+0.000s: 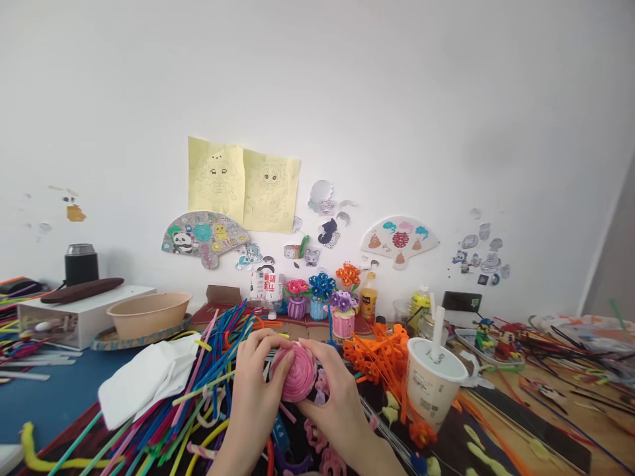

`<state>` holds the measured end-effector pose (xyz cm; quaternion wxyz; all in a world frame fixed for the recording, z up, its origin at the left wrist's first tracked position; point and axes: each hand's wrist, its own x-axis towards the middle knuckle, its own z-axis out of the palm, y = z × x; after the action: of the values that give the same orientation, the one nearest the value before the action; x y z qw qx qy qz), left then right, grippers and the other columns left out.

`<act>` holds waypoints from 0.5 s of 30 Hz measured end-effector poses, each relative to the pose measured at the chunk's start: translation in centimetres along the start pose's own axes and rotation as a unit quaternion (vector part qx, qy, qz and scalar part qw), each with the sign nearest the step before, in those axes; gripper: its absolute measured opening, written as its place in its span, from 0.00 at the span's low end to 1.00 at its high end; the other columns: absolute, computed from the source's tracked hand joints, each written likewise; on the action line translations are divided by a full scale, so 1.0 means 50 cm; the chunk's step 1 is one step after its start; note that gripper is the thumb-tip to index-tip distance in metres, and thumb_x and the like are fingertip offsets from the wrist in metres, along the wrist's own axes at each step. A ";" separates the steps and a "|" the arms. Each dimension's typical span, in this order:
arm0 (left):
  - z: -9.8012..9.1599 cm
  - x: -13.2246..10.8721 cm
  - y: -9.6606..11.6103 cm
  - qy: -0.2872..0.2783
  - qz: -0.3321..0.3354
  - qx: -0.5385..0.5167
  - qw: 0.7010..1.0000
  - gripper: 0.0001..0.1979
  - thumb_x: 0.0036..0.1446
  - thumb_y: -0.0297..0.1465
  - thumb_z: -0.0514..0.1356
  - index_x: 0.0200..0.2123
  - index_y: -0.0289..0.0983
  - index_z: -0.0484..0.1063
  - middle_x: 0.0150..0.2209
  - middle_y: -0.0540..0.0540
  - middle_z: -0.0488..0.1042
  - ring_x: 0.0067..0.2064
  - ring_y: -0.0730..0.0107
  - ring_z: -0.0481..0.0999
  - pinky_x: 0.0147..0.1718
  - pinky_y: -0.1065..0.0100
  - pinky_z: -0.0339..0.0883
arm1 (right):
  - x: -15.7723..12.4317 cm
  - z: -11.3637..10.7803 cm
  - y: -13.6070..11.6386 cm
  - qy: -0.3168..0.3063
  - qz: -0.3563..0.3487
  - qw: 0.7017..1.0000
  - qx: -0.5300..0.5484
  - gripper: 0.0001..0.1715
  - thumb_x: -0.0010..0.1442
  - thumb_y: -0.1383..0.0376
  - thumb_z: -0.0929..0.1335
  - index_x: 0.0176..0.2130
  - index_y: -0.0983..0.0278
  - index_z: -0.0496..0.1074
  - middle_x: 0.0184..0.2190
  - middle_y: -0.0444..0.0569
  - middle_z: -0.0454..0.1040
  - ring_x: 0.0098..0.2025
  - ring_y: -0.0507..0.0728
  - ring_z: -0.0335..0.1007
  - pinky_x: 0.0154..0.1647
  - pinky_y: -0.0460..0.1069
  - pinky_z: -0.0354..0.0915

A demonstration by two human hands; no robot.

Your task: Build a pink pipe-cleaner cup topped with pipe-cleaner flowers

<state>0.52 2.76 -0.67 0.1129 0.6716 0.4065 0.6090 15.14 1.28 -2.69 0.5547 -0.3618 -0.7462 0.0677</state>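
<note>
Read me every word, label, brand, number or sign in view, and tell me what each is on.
"囍": in red on the right-hand wall fan.
Too small or blurred to read:
Lidded drink cup: print on side and lid, plus a square code.
Bottle with red characters.
Amber drink bottle: label.
Yellow-labelled bottle: label.
Black box: green mark.
Small blue object: pale lettering.

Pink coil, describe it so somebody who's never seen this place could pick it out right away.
Below the white wall, find the small potted flowers. Nearer the camera, the left hand and right hand hold the pink coil between them. It is wound into a tight, round spiral, unlike the long loose stems to its left in the picture.
</note>
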 end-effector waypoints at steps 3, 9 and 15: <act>0.007 -0.004 -0.003 -0.052 -0.044 -0.073 0.995 0.07 0.58 0.37 0.56 0.37 0.41 0.69 0.41 0.45 0.73 0.45 0.59 0.73 0.44 0.58 0.66 | -0.001 -0.002 0.001 0.006 0.002 1.000 0.013 0.37 0.47 0.75 0.72 0.54 0.56 0.63 0.49 0.49 0.72 0.52 0.61 0.69 0.53 0.54 0.66; 0.013 -0.008 0.000 -0.071 -0.112 -0.158 0.978 0.09 0.59 0.38 0.54 0.38 0.39 0.64 0.40 0.44 0.74 0.43 0.60 0.75 0.41 0.61 0.69 | 0.003 0.000 0.000 -0.001 0.087 0.994 0.066 0.43 0.46 0.71 0.74 0.57 0.57 0.59 0.56 0.52 0.67 0.57 0.64 0.64 0.58 0.58 0.62; 0.013 -0.013 0.014 -0.043 -0.108 -0.119 0.986 0.09 0.58 0.38 0.54 0.37 0.39 0.65 0.39 0.44 0.74 0.40 0.61 0.75 0.39 0.62 0.69 | 0.000 0.005 -0.007 -0.081 0.162 0.937 0.298 0.44 0.46 0.65 0.76 0.59 0.56 0.58 0.59 0.53 0.64 0.59 0.64 0.63 0.59 0.58 0.60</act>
<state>1.43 2.10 -0.84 0.2744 0.6316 0.3957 0.6076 14.78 1.09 -2.62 0.5561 -0.2892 -0.6660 0.4045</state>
